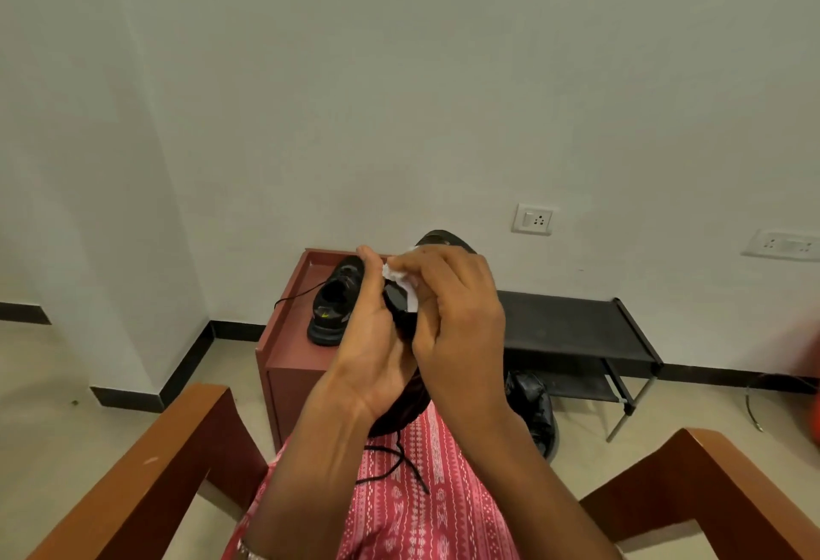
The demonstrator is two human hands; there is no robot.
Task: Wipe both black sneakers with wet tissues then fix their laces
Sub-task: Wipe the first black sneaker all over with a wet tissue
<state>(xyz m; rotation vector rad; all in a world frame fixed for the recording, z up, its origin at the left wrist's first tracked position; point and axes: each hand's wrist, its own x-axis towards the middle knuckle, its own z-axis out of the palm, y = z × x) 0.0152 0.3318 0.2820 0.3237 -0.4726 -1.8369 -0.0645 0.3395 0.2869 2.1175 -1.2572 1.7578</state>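
Black sneaker [401, 315] held up between both hands, left hand [377, 337] clamped underneath, right hand [457, 315] pinching white tissue [401, 280] against it, laces [395, 466] dangling loose, second sneaker [333, 306] on red cabinet [284, 364] behind

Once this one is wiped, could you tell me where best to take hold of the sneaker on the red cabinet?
Probably by the heel collar of the sneaker, reaching from above: it stands upright, its heel and open mouth face you, with nothing over it.

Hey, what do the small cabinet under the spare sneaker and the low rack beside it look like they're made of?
The cabinet: reddish-brown painted or laminated wood, judging by flat, matte panels. The rack: apparently black fabric shelves, slightly sagging, on thin metal legs.
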